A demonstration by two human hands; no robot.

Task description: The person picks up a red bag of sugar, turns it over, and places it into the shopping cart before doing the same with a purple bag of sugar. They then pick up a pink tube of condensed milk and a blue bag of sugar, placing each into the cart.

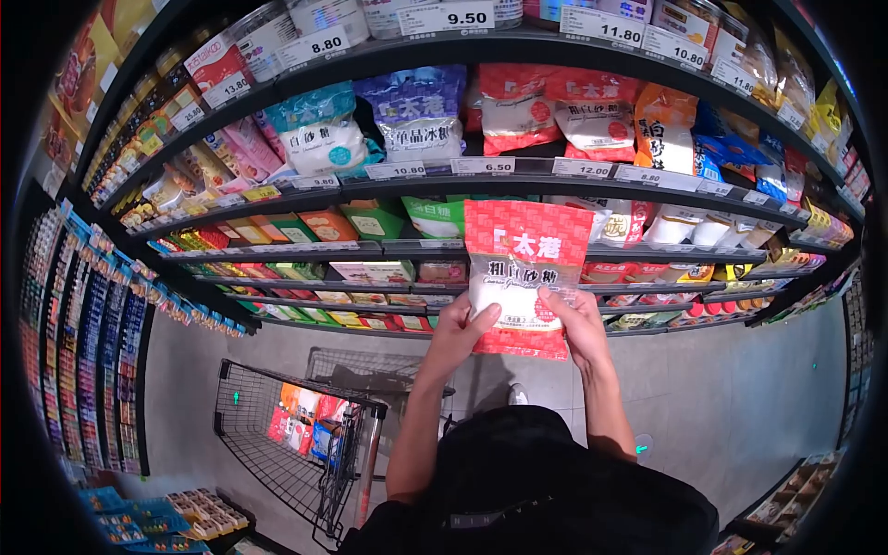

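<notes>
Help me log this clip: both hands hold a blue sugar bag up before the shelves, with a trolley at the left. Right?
Not quite: the head view shows the sugar bag is red, not blue. Both the left hand and right hand hold it before the shelves, trolley at left.

Supermarket aisle, shelves packed top to bottom
Sugar bags in blue [421, 111] and red [516, 109] line the upper shelf [518, 167] above white price tags [482, 166]; boxed goods [328, 225] fill the rows below, and a black wire shopping cart [296, 435] with colourful packets [310, 421] stands on the grey floor [740, 398].
</notes>
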